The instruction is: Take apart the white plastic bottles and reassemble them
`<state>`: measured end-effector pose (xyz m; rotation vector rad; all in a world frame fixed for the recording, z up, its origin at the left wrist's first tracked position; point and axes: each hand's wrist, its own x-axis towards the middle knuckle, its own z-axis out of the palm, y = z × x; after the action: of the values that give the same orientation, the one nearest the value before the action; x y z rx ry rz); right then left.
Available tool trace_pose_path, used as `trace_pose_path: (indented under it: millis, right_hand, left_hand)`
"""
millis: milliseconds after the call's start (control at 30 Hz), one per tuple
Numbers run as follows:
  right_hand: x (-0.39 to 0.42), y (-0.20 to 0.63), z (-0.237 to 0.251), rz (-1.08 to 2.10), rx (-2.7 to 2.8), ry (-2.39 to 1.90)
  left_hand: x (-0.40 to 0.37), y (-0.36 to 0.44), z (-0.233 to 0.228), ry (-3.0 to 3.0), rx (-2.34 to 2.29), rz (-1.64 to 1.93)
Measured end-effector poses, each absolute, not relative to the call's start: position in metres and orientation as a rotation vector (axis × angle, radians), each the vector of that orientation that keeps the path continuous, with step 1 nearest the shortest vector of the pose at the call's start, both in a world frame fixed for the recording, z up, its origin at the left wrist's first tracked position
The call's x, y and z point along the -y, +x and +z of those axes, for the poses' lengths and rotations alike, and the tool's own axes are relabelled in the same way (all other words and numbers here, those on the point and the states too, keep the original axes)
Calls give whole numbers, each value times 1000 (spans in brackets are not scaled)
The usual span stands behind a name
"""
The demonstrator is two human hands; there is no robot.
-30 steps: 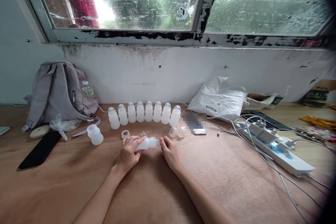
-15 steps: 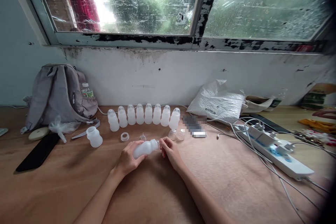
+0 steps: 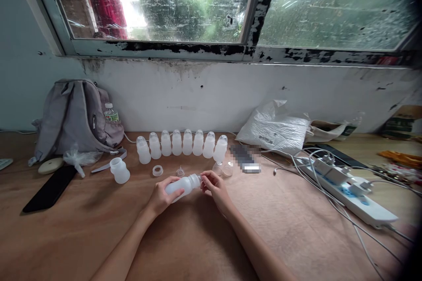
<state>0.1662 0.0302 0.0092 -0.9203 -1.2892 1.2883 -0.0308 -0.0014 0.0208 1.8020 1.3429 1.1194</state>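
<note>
My left hand (image 3: 164, 196) is wrapped round the body of a frosted white baby bottle (image 3: 183, 186), tilted with its neck to the right. At that neck is a clear nipple (image 3: 199, 178), pinched at its tip by the fingers of my right hand (image 3: 215, 188). Just beyond the bottle lie a loose nipple (image 3: 180, 171) and a white collar ring (image 3: 157, 170). Two clear caps (image 3: 227, 168) rest on the table past my right hand. An open bottle without a top (image 3: 120, 171) stands to the left.
Several capped baby bottles (image 3: 187, 142) stand in a curved row near the wall. A backpack (image 3: 75, 116) and a black flat case (image 3: 49, 189) are on the left. To the right lie a silver plastic bag (image 3: 273, 127), a blurred phone (image 3: 245, 158) and a power strip (image 3: 349, 193) with cables.
The held bottle has turned slightly in my left hand, whose thumb now lies further across it. My right fingers stay at the nipple. The view has shifted slightly.
</note>
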Motion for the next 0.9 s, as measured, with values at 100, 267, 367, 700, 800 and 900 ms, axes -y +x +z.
trace_pose_path:
  millis: [100,267,367,700,800,900]
  right_hand:
    - [-31,167,9,1267,1311,-905]
    - [-29,167,11,1260,1337,-924]
    - [-27,167,12,1230,1380,-949]
    - [-29,167,8,1204,1383,-1054]
    - [-27,168,14,1224,1392,-1042]
    - [-25,168,18,1325,1382,-1027]
  left_hand:
    - [1,-32,20,1781,-1339,1117]
    - [1,-32,20,1778,-1345,1102]
    - [2,-32,21,1785,-1340,1079]
    - [4,-29,22,1736,-1282,1030]
    - [3,-30,21,1697,-1281,1046]
    - [2,-30,21,1676,-1268,1040]
